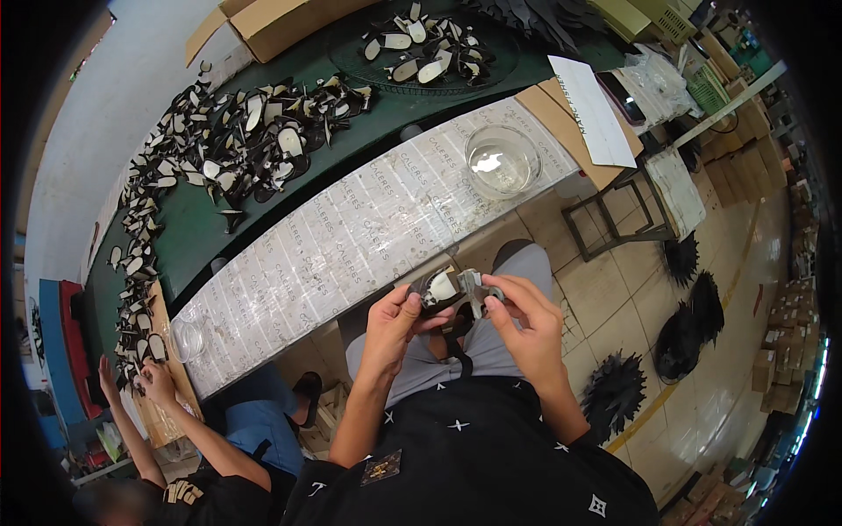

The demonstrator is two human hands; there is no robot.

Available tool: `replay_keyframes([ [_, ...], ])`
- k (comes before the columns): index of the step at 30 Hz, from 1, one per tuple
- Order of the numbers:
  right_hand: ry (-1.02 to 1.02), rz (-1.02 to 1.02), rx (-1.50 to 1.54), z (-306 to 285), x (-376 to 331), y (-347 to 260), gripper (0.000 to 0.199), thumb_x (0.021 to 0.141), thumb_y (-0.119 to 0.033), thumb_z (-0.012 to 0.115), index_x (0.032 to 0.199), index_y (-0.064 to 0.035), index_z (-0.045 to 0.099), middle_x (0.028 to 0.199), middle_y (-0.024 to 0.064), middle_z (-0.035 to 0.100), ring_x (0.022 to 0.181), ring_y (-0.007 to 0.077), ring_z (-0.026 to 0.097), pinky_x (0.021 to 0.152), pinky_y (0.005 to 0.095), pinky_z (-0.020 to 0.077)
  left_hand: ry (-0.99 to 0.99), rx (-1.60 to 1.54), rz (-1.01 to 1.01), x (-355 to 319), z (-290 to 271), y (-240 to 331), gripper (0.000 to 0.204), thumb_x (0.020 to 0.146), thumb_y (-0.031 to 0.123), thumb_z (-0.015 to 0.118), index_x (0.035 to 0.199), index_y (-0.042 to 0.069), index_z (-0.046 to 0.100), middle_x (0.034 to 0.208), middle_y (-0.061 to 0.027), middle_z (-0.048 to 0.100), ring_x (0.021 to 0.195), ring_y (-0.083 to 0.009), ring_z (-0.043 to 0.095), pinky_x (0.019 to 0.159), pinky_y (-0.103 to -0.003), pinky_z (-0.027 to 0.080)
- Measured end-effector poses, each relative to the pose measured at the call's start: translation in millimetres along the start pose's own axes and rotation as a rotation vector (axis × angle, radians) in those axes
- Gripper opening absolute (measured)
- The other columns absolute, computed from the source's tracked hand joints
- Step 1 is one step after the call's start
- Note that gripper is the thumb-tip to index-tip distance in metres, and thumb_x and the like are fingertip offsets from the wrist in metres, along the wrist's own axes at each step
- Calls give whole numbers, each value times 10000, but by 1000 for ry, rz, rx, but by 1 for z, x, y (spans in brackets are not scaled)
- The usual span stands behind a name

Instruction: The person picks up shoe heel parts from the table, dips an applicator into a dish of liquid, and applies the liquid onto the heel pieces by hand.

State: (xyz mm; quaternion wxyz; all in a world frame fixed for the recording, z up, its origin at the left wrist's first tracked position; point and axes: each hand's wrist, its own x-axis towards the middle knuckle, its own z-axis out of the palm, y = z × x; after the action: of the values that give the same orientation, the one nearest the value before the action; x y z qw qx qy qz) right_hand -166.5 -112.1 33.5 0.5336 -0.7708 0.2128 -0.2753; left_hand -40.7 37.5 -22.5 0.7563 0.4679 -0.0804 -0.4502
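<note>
Over my lap, my left hand (390, 323) is closed around a black shoe heel (431, 291) with a cream-coloured face turned up. My right hand (533, 326) pinches a small grey, metallic-looking piece (474, 287) between thumb and fingers, right beside the heel. I cannot make out its exact kind, nor whether it touches the heel. A large pile of similar black heels with cream faces (254, 140) covers the green table (189, 210) beyond, and more lie in a round wire tray (430, 57) at the back.
Between me and the green table runs a plastic-wrapped ledge (342, 232) carrying a clear round bowl (503, 162) and a smaller clear container (188, 340). A co-worker's hands (153, 383) handle heels at lower left. A metal-framed stool (627, 215) and black spiky bundles (614, 394) are at right.
</note>
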Motion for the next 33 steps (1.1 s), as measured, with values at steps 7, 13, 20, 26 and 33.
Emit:
replay_keyframes([
  [7,-100,-34,25,14,-5,0,265,869,-24,652,1132,9,644,1072,134,622,815,167,662,685,272,561,11,22,-6,0,-3,-1,402,987,306,515,1176,-47,555,1032,-146,665,903,-221,687,790,-314,589],
  [13,-131,-49,-6,18,-6,1,263,869,-39,658,1127,5,642,1062,137,615,794,172,664,664,278,550,45,-17,-15,2,-2,-3,323,977,240,554,1109,-52,595,992,-124,670,840,-181,681,755,-273,593],
  [20,-108,-96,-180,13,-7,1,251,856,-7,647,1107,4,653,1055,139,622,864,199,657,694,287,575,63,30,-35,4,0,-1,352,985,261,533,1126,-58,584,1015,-146,671,885,-219,693,762,-288,595],
  [26,-18,-193,-349,9,-7,7,281,844,-9,652,1124,3,626,1042,145,596,761,229,651,644,298,545,70,-3,-60,4,-2,-3,360,983,243,541,1145,-76,579,1031,-167,669,887,-240,697,738,-276,601],
  [33,36,-89,-208,5,-5,2,234,860,2,642,1092,23,654,1036,134,635,811,176,658,683,271,566,54,-14,-77,3,-3,-3,379,992,264,520,1155,-74,573,1043,-167,668,897,-250,697,739,-272,597],
])
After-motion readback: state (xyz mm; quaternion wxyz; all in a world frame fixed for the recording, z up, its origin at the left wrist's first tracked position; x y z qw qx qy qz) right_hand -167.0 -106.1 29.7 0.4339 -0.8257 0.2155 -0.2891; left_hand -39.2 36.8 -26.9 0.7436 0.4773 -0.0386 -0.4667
